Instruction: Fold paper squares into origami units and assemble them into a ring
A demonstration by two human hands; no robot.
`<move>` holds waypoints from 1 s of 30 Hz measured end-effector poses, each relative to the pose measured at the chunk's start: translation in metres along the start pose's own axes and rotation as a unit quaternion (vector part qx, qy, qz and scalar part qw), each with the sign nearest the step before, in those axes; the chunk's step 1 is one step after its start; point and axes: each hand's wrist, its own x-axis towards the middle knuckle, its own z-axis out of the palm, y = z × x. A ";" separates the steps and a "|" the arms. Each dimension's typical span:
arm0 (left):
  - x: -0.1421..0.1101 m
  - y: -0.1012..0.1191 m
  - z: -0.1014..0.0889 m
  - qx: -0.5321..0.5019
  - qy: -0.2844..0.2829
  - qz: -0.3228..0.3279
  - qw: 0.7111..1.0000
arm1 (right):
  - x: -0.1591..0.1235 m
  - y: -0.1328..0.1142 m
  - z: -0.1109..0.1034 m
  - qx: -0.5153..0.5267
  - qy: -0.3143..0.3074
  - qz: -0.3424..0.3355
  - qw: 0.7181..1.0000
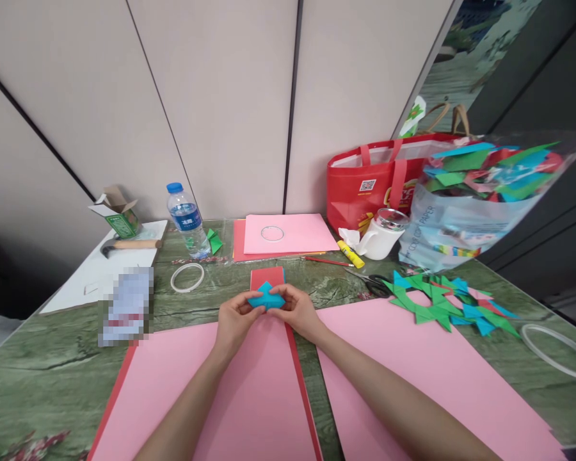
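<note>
A small piece of folded blue paper (pixel 267 296) is held up between my two hands, its point facing away from me. My left hand (pixel 236 317) pinches its left corner with thumb and fingers. On the right corner, my right hand (pixel 299 312) has a similar pinch. Just beyond the hands lies a small red sheet (pixel 264 276), partly covered by them. Beneath my forearms is a large pink sheet (pixel 182 390) with red edges showing below it. Another stack of pink paper (pixel 403 371) lies under my right forearm.
Green and blue folded-paper rings (pixel 420 301), scissors (pixel 377 283), a glue stick (pixel 350 254) and a white mug (pixel 384 235) are at right. Behind stand a red bag (pixel 350 192) and a plastic bag of paper pieces (pixel 461 224). A water bottle (pixel 188 221), tape roll (pixel 187 278) and hammer (pixel 132 244) are at left.
</note>
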 end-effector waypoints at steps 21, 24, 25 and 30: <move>-0.003 0.004 0.002 0.035 -0.040 -0.037 0.998 | 0.000 -0.006 -0.001 0.018 0.035 0.020 0.999; -0.005 0.004 0.003 0.038 -0.069 -0.063 0.995 | 0.001 -0.004 -0.002 0.030 0.034 0.028 0.999; -0.005 0.004 0.003 0.045 -0.085 -0.067 0.993 | 0.001 -0.003 -0.002 0.032 0.035 0.028 0.998; -0.007 0.005 0.004 0.049 -0.119 -0.098 0.987 | 0.002 -0.001 -0.001 0.022 0.049 0.013 0.998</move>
